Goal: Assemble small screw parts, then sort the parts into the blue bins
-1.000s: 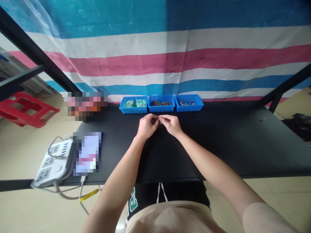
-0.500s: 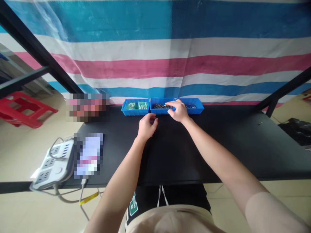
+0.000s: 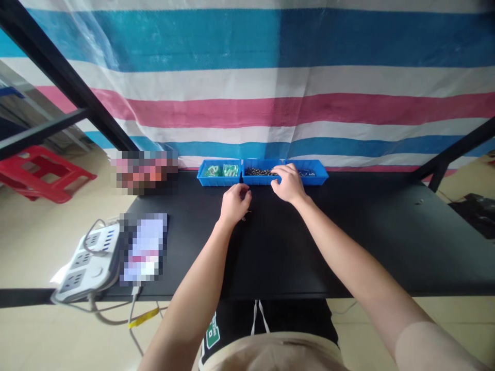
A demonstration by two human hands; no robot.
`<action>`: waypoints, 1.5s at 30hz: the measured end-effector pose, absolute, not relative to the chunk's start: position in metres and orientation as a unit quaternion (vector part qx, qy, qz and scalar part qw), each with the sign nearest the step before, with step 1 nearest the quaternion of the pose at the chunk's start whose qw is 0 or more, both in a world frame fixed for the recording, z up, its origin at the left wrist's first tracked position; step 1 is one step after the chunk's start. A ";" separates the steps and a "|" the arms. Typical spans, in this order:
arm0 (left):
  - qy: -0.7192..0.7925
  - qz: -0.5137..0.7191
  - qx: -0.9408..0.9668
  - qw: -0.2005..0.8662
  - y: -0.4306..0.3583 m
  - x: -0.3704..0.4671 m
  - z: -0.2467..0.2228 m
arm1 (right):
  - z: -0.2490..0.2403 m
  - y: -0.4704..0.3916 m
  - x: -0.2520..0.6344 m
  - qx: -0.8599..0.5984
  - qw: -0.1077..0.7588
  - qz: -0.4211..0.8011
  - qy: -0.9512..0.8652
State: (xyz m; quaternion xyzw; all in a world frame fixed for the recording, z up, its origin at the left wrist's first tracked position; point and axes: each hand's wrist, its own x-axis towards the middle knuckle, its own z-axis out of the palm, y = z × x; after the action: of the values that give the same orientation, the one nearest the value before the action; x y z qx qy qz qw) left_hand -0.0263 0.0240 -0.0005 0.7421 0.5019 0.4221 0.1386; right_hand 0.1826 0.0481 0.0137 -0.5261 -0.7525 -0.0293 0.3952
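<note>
Where bins (image 3: 261, 180) edge the table (image 3: 278, 252), striped sheeting (image 3: 216, 111) hangs.

The bins (image 3: 259, 180) are blue, the tabletop (image 3: 290, 247) black, and the sheet (image 3: 247, 111) striped (blue, white, pink).

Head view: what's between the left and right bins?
The middle bin, holding small metal parts, sits between the left bin and right bin. The head view shows it, its right end partly hidden by the right hand.
</note>
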 end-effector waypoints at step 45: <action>0.433 0.345 0.810 0.195 0.019 -0.030 0.009 | -0.023 0.002 0.146 -0.433 0.470 0.285 -0.714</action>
State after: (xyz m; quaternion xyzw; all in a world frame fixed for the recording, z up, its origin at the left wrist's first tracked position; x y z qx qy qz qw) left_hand -0.0302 0.0189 0.0089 0.8096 0.4329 0.3451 0.1952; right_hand 0.1460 0.0024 -0.0228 -0.4335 -0.7143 0.2847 0.4700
